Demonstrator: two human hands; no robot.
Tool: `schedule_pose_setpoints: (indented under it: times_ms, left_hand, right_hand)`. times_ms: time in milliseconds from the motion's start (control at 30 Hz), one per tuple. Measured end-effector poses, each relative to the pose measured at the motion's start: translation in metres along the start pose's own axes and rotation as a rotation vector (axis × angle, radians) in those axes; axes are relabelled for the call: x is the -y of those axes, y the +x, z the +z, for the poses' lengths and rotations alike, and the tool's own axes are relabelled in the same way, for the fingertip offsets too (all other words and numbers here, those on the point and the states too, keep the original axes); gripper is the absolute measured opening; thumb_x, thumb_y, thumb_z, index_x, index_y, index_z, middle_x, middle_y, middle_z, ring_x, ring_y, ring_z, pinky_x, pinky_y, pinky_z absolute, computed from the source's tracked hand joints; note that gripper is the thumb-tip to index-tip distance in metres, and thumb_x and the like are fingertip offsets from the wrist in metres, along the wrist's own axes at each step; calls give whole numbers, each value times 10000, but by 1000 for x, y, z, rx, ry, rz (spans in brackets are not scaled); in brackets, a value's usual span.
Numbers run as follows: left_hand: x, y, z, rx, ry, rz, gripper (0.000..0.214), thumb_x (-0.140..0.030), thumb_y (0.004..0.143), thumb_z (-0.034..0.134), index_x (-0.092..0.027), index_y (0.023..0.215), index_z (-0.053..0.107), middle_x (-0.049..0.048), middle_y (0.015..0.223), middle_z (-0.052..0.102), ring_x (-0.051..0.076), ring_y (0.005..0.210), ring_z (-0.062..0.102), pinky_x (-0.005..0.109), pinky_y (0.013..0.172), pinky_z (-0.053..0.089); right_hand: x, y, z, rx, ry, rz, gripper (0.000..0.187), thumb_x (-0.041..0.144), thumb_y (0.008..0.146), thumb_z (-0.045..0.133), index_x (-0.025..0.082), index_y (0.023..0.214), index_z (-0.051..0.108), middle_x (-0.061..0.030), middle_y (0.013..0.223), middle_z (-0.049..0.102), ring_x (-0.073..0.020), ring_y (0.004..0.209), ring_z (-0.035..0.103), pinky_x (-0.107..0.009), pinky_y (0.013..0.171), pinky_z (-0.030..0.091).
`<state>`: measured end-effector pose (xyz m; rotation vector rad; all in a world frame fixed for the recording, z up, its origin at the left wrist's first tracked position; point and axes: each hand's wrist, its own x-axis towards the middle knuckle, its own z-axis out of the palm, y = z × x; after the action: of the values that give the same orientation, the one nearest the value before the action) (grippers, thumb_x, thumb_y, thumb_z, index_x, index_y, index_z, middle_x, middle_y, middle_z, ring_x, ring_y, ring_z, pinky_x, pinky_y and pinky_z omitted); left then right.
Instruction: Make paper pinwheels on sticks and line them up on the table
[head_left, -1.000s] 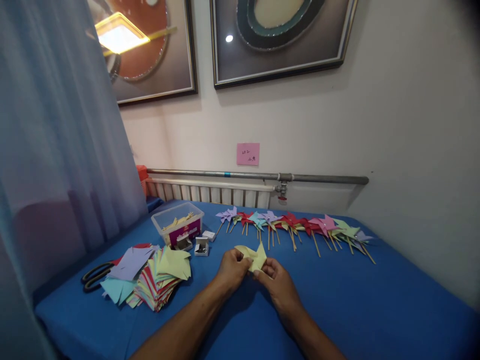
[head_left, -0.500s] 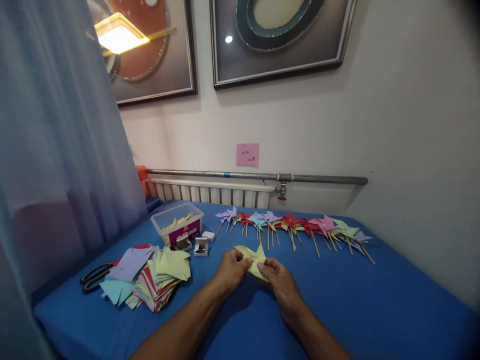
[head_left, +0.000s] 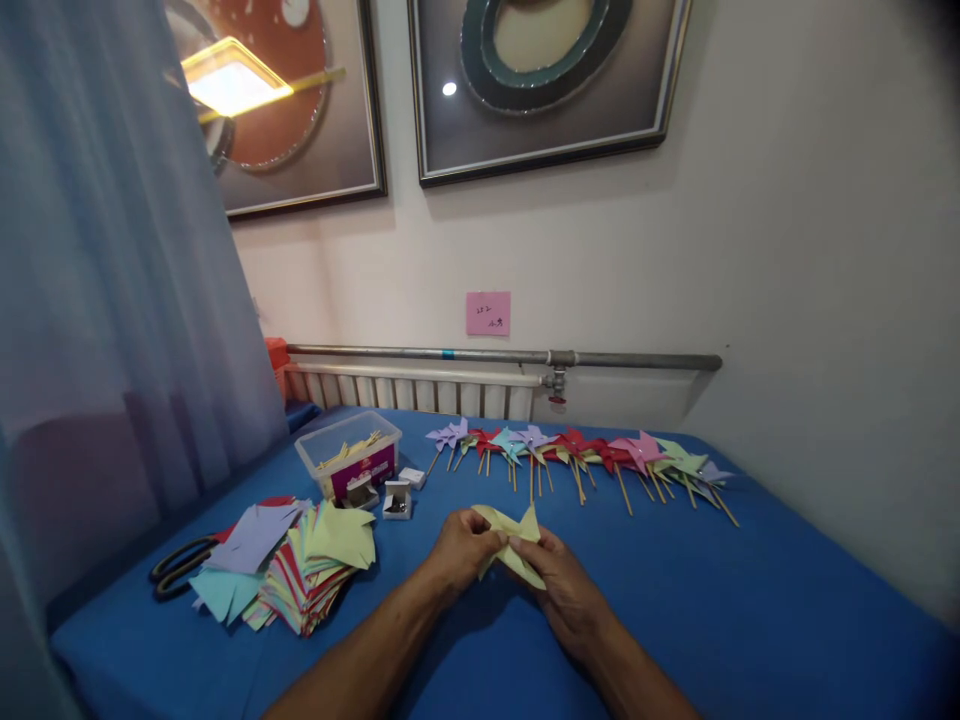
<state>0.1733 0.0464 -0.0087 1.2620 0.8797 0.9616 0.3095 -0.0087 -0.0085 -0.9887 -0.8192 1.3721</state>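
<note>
Your hands fold yellow paper.
Your left hand [head_left: 461, 548] and right hand [head_left: 559, 580] both pinch the yellow paper [head_left: 511, 540] (paper stack [head_left: 319, 565] at 9 o'clock).

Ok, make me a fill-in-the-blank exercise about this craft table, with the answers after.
Both the left hand and the right hand hold a folded paper piece coloured ____.
The black-handled scissors lie to the ____ of the stack of coloured paper sheets.
The row of paper pinwheels on wooden sticks lies on a cloth-covered table coloured ____.
Missing words: yellow, left, blue.
</note>
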Motion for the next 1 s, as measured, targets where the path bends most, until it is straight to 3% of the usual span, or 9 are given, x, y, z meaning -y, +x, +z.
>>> schedule_pose_setpoints:
  times_ms: [133, 400, 633, 767, 1000]
  left_hand:
    - [3, 1, -3, -11, -19, -39, 290, -365, 550, 782, -157, 647, 605, 4, 579, 597, 111, 513, 490, 260, 543, 354]
    - [0, 5, -9, -30, -182, -38, 325, -449, 663, 751, -160, 667, 605, 14, 565, 586, 116, 497, 487, 258, 547, 339]
    - [5, 3, -8, -1, -87, -33, 324, -347, 556, 838, -156, 661, 599, 3, 581, 608, 110, 520, 496, 263, 563, 372]
    - [5, 2, -4, -33, -79, -58, 315, -322, 518, 824, -168, 632, 573, -6, 563, 608, 108, 505, 501, 257, 540, 368]
    - [4, 3, -5, -18, -81, -40, 289, -308, 517, 806, -166, 630, 581, -20, 547, 591, 96, 489, 478, 246, 522, 344]
  right_hand:
    - [-3, 2, -1, -39, -40, -11, 326, 379, 645, 854, 183, 890, 767, -50, 816, 792, -232, 765, 726, -310, 710, 531]
    - [-3, 3, -2, -82, -11, 6, 339, 371, 622, 860, 183, 885, 760, -62, 822, 791, -244, 835, 737, -326, 761, 543]
    - [-17, 15, -8, -98, -24, -11, 353, 384, 639, 846, 188, 921, 769, -60, 852, 802, -228, 780, 740, -321, 730, 556]
    - [-28, 27, -14, -122, -51, -23, 385, 394, 583, 858, 192, 899, 772, -58, 783, 797, -264, 734, 747, -340, 670, 556]
    - [-18, 16, -9, -87, -19, -18, 413, 360, 557, 887, 176, 908, 771, -68, 790, 805, -282, 755, 757, -340, 665, 564]
